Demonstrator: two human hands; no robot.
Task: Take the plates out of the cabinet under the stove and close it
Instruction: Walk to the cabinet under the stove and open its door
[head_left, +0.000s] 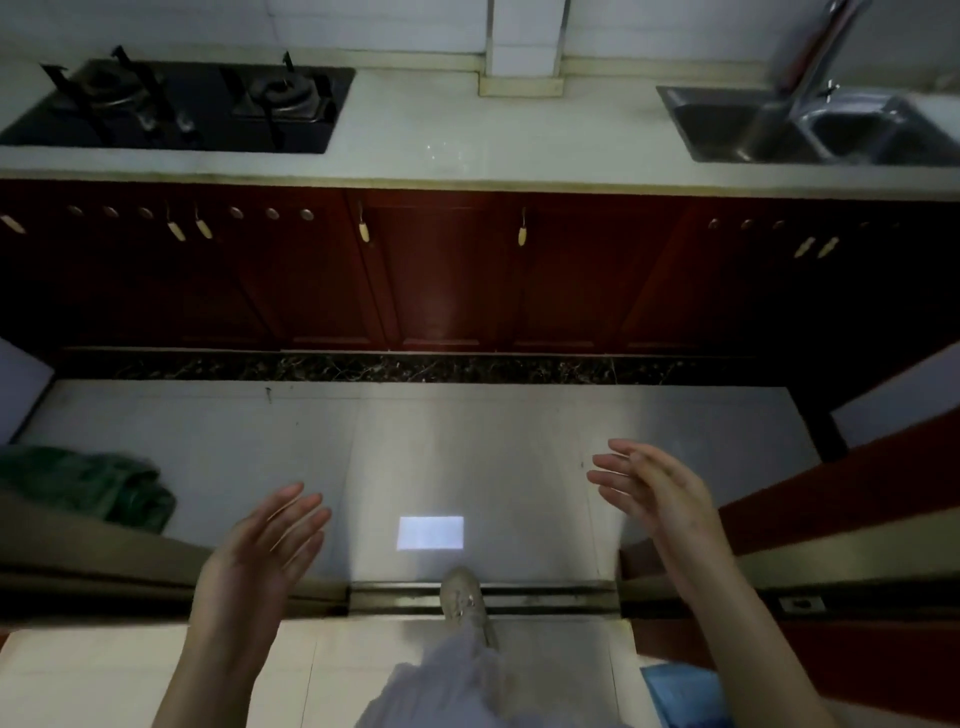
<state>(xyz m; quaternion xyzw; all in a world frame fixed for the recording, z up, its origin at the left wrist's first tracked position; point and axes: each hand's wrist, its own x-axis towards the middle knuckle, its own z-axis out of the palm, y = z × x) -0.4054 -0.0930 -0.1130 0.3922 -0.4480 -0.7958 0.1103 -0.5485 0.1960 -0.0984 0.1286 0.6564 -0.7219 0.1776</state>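
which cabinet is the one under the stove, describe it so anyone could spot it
Find the black two-burner stove set in the pale countertop at far left. Directly below it are dark red cabinet doors, closed, with pale hanging pull handles; the doors further right sit under bare counter or the sink.

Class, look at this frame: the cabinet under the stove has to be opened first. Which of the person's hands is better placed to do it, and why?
Left, probably. The stove sits at the left, and the left hand is on that side. The right hand is nearer the sink. Both hands are open and empty, far from the cabinet doors.
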